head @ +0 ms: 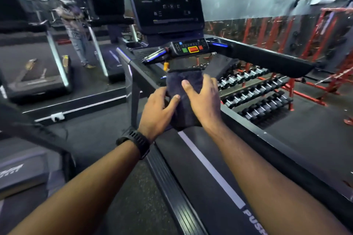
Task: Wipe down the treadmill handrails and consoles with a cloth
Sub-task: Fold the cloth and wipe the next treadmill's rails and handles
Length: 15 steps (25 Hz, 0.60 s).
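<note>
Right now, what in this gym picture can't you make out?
All in the head view:
- side edges of the cloth: covered by the left hand and right hand gripping it.
- text on the console screen: too small, blurred.
- the belt lettering: cut off by the bottom edge.
- the person in the background: motion-blurred.

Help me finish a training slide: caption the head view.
Left hand and right hand hold a dark cloth below the treadmill console.

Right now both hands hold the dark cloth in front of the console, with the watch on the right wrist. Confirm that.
Wrong wrist: the head view shows the watch on the left wrist. The rest stands: the left hand and right hand both hold the dark cloth in front of the console.
</note>
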Each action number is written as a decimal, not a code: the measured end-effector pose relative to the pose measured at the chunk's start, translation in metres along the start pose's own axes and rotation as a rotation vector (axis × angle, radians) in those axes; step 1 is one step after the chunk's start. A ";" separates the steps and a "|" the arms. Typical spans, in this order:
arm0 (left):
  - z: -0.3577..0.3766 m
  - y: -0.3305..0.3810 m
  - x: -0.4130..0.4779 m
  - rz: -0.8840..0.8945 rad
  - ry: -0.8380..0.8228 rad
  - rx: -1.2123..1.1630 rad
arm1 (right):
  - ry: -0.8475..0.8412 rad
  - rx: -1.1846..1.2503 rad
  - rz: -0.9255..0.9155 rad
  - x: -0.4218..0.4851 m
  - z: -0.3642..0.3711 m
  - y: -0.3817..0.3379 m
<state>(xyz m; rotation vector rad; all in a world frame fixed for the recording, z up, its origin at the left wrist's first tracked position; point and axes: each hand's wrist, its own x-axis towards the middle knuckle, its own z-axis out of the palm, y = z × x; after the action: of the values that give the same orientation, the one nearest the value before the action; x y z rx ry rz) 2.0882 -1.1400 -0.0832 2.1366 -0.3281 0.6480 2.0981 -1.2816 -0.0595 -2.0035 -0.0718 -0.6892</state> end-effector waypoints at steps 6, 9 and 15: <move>0.008 0.015 -0.039 -0.103 -0.100 -0.143 | -0.183 -0.211 -0.155 -0.029 0.006 -0.005; 0.010 0.001 -0.046 -0.140 -0.240 -0.066 | -0.418 -0.350 -0.144 -0.017 0.007 0.006; 0.023 -0.006 -0.031 -0.176 -0.186 0.033 | -0.643 -0.254 -0.327 0.050 0.007 0.003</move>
<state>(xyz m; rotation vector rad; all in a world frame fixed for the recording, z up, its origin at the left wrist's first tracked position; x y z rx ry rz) 2.0733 -1.1549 -0.1160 2.2331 -0.2273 0.3569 2.1438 -1.2888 -0.0392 -2.4184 -0.7372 -0.2289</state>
